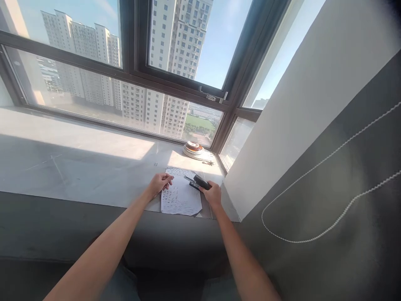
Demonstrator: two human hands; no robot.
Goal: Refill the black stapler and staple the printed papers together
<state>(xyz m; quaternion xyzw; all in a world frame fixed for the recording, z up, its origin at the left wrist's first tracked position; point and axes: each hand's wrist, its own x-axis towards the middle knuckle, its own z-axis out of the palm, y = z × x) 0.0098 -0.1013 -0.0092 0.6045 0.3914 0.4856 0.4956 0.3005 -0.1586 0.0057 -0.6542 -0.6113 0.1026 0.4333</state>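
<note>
My right hand (213, 194) is closed around the rear of a black stapler (202, 182). A thin metal part sticks out from the stapler's front, pointing left over the paper. Lined sheets of paper with handwriting (181, 198) lie on the window sill beneath the stapler. My left hand (159, 184) hovers at the left edge of the sheets, its thumb and fingers pinched together. Something small and dark seems to show at the fingertips, too small to name.
A stack of plates or round lids (194, 149) stands at the sill's back corner, with a small dark item (208, 163) beside it. The window frame (175, 90) rises behind. A beaded blind cord (300, 241) hangs on the right against the grey wall.
</note>
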